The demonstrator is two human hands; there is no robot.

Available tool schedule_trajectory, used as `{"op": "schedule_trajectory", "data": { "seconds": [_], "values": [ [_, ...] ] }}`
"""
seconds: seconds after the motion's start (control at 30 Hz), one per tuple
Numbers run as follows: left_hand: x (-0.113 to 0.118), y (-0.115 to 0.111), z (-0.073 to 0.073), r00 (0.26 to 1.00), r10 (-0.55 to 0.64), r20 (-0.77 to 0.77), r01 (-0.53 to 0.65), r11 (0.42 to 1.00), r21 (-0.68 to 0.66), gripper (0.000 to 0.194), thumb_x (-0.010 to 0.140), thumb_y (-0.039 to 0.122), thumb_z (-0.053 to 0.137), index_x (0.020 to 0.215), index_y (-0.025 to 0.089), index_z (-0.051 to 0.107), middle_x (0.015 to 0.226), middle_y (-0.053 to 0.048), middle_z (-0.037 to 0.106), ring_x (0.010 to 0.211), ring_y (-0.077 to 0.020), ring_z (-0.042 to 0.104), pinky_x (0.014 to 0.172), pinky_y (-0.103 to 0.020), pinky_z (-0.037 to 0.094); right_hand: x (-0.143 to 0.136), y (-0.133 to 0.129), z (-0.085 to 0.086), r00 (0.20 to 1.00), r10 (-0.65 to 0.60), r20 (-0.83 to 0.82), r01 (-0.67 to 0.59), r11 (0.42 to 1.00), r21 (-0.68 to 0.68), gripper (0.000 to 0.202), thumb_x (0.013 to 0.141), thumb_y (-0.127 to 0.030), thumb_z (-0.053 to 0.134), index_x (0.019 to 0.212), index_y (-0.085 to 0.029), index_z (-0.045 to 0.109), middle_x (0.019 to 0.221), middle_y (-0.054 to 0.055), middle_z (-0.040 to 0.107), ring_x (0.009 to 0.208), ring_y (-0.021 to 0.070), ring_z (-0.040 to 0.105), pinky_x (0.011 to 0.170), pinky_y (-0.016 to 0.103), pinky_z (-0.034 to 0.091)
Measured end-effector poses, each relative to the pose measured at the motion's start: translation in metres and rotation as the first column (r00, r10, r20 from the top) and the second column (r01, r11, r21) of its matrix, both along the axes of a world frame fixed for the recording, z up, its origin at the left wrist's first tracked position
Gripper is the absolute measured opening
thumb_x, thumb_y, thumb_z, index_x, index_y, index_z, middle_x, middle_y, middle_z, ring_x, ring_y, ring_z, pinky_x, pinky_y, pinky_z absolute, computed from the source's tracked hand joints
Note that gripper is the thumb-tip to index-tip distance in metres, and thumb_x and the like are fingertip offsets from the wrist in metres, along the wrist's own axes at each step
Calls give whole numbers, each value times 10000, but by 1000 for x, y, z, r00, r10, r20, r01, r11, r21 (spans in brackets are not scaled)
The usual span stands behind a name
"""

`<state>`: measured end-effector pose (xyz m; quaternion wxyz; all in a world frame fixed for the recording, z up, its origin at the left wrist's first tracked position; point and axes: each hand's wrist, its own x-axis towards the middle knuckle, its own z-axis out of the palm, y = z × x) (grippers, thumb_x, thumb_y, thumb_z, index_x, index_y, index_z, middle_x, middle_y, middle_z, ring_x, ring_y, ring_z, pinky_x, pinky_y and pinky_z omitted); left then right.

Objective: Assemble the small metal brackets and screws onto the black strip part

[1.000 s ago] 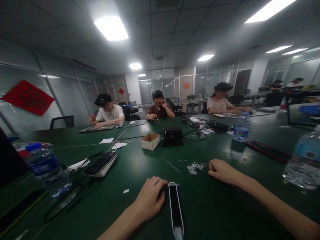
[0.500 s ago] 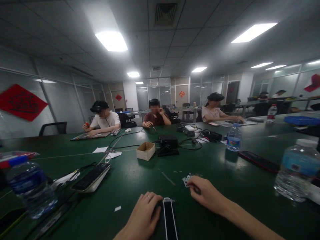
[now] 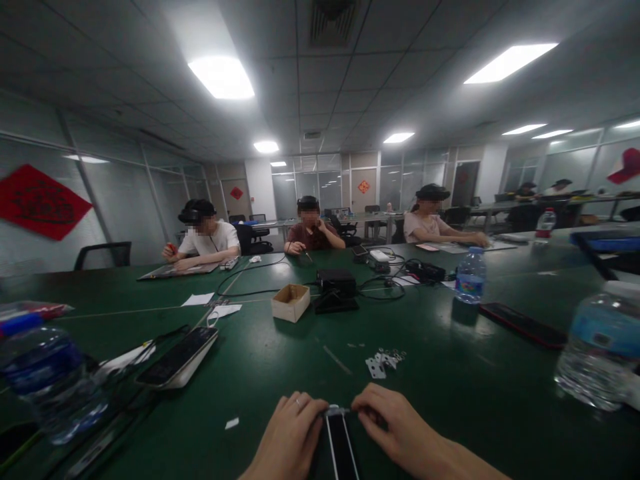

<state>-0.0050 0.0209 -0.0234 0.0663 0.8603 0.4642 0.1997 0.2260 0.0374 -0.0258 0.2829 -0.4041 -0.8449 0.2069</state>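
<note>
A long dark strip with pale edges [image 3: 341,443] lies on the green table, running down past the bottom of the view. My left hand [image 3: 295,427] is closed at the left of its far end, fingertips against it, a ring on one finger. On the other side, my right hand [image 3: 395,423] has thumb and fingers pinched together by the same end. Something thin and greyish shows at the right fingertips, too small to name. Beyond that hand lies a loose pile of small flat white pieces with holes [image 3: 383,363].
An open cardboard box [image 3: 291,304] and a black device [image 3: 336,290] stand ahead. At left are a bottle [image 3: 47,380] and a phone [image 3: 177,357]; at right, a large bottle [image 3: 597,353], a smaller one [image 3: 470,277] and a dark slab [image 3: 523,325]. Several people sit opposite.
My right hand has moved from the pile of white pieces back toward me, to the far end of the strip. My left hand stays at the strip's left side.
</note>
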Motion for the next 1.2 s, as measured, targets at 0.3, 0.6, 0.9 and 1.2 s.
{"op": "schedule_trajectory", "data": {
  "seconds": [0.3,0.6,0.9,1.2],
  "values": [
    [0,0,-13,999,-23,26,22,999,29,271,928,159,411,1104,278,579,1021,-38,669,942,-227,598,803,-340,446,-1,-1,2,999,30,-25,-31,998,-51,219,895,-181,454,967,-171,660,898,75,641,814,174,605,745,267,478],
    [-1,2,-18,999,-21,33,19,997,71,272,896,141,449,1079,275,599,988,-32,690,922,-210,617,792,-303,462,-3,1,-4,1000,7,-17,-8,1000,-29,187,852,-156,495,913,-158,672,835,62,633,716,149,587,653,228,470],
    [-1,4,-23,999,-38,19,33,976,216,295,860,99,495,1068,287,587,938,7,695,873,-190,645,783,-283,473,-6,2,-15,999,-12,-32,14,998,68,185,798,-95,508,871,-130,674,753,50,614,626,123,560,575,200,438],
    [1,2,-19,996,-85,33,80,987,142,259,902,129,434,1077,266,567,925,-22,676,859,-208,609,746,-303,445,-2,-3,1,998,37,-55,-39,999,-19,186,848,-165,501,915,-147,674,813,61,628,696,138,585,643,221,473]
  ]
}}
